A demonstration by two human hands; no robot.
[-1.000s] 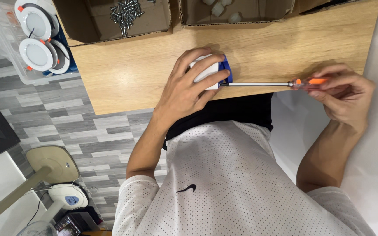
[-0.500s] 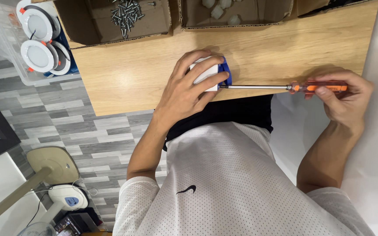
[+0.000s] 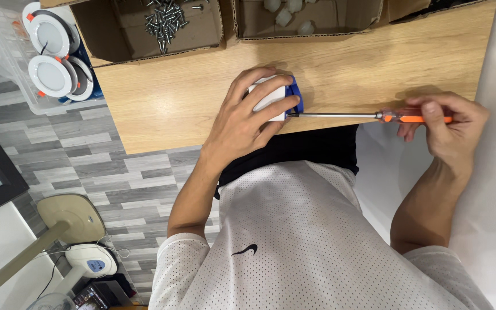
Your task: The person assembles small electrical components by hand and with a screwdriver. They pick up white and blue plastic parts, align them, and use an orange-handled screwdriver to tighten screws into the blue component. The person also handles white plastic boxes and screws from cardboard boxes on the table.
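Now left hand (image 3: 248, 123) clamps white-blue box (image 3: 276, 95), right hand (image 3: 449, 129) grips orange screwdriver (image 3: 368, 116), by brown cartons (image 3: 144, 34).

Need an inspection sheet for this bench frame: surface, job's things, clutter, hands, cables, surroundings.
Surface: light wooden tabletop, grain visible.
Job's things: small white and blue plastic block at the table's near edge; long screwdriver with steel shaft and orange handle, lying level, tip at the block's side.
Clutter: open cardboard box of loose metal screws; second cardboard box of pale small parts.
Hands: left hand cupped over the block; right hand gripping the screwdriver handle.
Cables: thin white cord by a white device on the floor.
Surroundings: clear plastic bin of round white lamp fittings; grey plank floor; beige stand base.
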